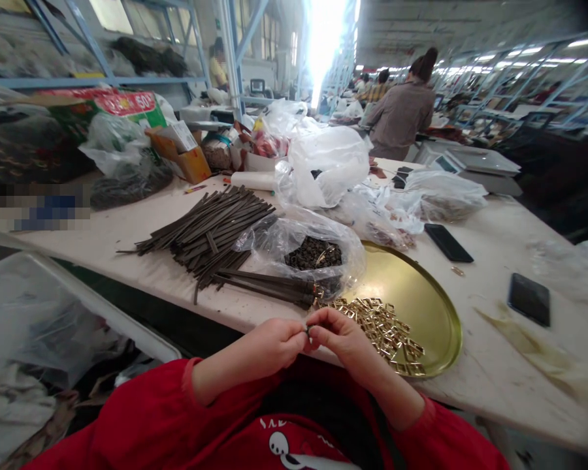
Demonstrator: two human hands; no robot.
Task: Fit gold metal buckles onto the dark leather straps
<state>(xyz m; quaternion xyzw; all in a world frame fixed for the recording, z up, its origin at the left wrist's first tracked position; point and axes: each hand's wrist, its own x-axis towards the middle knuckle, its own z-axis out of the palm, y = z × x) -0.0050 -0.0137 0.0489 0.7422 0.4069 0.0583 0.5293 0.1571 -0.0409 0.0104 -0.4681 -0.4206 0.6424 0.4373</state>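
Note:
My left hand [277, 344] and my right hand [337, 334] meet at the table's front edge, fingertips pinched on one small dark piece [308, 330] between them. Its shape is mostly hidden by the fingers. Just beyond my right hand, gold metal buckles [385, 326] are heaped on a round gold tray [414, 287]. Behind my hands lies a bundle of dark straps [269, 287], its right end by the buckles. A larger pile of dark strips [215, 225] spreads farther left. An open clear plastic bag [345, 245] holds small dark pieces [306, 253].
Two black phones [448, 243] [529, 299] lie on the right of the table [500, 352]. White plastic bags [328, 163], an orange box [189, 160] and a scale [470, 160] stand along the back. A person [404, 111] is beyond the table. A lined bin [24, 313] is at left.

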